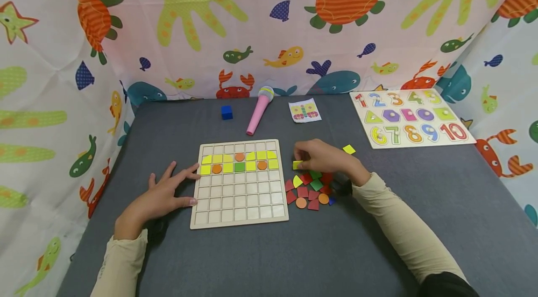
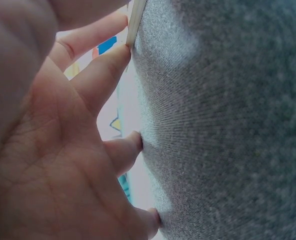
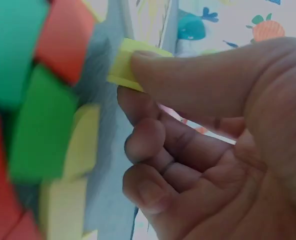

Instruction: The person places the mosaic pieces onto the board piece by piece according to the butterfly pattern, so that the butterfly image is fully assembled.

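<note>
A wooden grid board [image 1: 239,201] has two rows of yellow, orange and green pieces near its far edge. My left hand [image 1: 161,196] lies at its left side, fingers spread, with fingertips touching the board's edge; the left wrist view shows this hand [image 2: 63,135] with other fingertips on the grey cloth. My right hand [image 1: 325,157] pinches a yellow square [image 1: 296,165] just right of the board. In the right wrist view, thumb and forefinger of the hand [image 3: 203,125] hold the yellow square [image 3: 122,65]. Below this hand lies a pile of loose pieces, including a red one [image 1: 302,192].
A blue cube [image 1: 227,112], a pink microphone [image 1: 258,112] and a small pattern card [image 1: 304,111] lie behind the board. A number and shape board [image 1: 403,126] is at the back right. A yellow piece [image 1: 349,149] lies beyond my right wrist. Patterned cloth [image 1: 269,31] hangs behind.
</note>
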### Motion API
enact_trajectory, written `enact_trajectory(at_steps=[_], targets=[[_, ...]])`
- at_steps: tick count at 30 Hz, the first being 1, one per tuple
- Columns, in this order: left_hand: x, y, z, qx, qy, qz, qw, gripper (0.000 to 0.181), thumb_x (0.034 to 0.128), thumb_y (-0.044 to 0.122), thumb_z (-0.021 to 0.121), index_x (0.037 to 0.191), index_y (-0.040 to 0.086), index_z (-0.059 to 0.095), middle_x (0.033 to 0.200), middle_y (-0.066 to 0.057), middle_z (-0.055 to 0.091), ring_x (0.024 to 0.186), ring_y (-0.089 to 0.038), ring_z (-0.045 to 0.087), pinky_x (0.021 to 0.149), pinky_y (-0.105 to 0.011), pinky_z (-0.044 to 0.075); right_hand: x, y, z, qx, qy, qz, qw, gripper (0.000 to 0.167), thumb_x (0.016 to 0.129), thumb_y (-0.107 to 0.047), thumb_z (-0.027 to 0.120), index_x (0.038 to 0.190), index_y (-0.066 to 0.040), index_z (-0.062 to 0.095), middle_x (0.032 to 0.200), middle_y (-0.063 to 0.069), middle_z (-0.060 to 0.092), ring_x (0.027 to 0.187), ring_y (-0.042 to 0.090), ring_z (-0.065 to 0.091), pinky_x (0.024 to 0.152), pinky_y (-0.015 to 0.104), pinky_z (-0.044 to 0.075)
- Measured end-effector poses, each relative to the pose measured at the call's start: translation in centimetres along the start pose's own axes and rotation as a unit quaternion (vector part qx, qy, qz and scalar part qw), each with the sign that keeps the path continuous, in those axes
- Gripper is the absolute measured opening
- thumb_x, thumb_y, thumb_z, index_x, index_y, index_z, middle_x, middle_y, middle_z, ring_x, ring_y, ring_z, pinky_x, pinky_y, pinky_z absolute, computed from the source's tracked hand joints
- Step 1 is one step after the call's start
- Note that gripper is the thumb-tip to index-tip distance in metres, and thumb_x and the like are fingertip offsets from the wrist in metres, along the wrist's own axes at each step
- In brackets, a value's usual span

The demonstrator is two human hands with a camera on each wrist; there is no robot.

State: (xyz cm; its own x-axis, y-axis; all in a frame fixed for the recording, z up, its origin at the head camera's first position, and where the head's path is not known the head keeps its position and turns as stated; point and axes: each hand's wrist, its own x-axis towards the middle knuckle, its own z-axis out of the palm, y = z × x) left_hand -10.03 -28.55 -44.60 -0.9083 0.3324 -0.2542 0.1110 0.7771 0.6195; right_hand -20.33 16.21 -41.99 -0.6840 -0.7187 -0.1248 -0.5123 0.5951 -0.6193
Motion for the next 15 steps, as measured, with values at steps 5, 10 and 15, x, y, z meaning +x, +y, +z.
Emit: enact_trajectory(at_steps=[5, 10, 15], targets=[[0.0, 0.1, -0.1, 0.000, 0.001, -0.001, 1.0000, 0.092, 0.0913, 0.036, 0.087, 0.167, 0.017, 0.037, 0.169, -0.023, 0.035, 0.159, -0.055, -0.007, 0.109, -0.082, -0.020, 1.8, -1.6, 0.5, 0.033, 0.023, -0.017, 0.9991, 0.012, 0.100, -0.005, 0.076, 0.097, -0.009, 0.066, 0.081, -0.001, 0.061, 0.073, 0.017, 0.056, 0.067, 0.033, 0.047], [0.0, 0.3, 0.0, 0.005, 0.004, -0.004, 1.0000, 0.093, 0.0908, 0.035, 0.087, 0.167, 0.016, 0.037, 0.167, -0.024, 0.039, 0.159, -0.056, -0.006, 0.108, -0.084, -0.019, 4.5, -3.5, 1.8, 0.038, 0.032, -0.044, 0.9978, 0.008, 0.100, -0.004, 0.074, 0.098, -0.007, 0.066, 0.082, 0.000, 0.063, 0.075, 0.017, 0.057, 0.068, 0.030, 0.048], [0.0, 0.3, 0.0, 0.008, 0.004, -0.006, 0.9999, 0.091, 0.0907, 0.035, 0.088, 0.166, 0.016, 0.039, 0.167, -0.024, 0.039, 0.159, -0.055, -0.006, 0.108, -0.084, -0.018, 7.2, -5.7, 3.1, 0.037, 0.028, -0.063, 0.9969, 0.007, 0.102, -0.006, 0.072, 0.099, -0.008, 0.067, 0.083, 0.000, 0.062, 0.076, 0.015, 0.057, 0.068, 0.026, 0.046]])
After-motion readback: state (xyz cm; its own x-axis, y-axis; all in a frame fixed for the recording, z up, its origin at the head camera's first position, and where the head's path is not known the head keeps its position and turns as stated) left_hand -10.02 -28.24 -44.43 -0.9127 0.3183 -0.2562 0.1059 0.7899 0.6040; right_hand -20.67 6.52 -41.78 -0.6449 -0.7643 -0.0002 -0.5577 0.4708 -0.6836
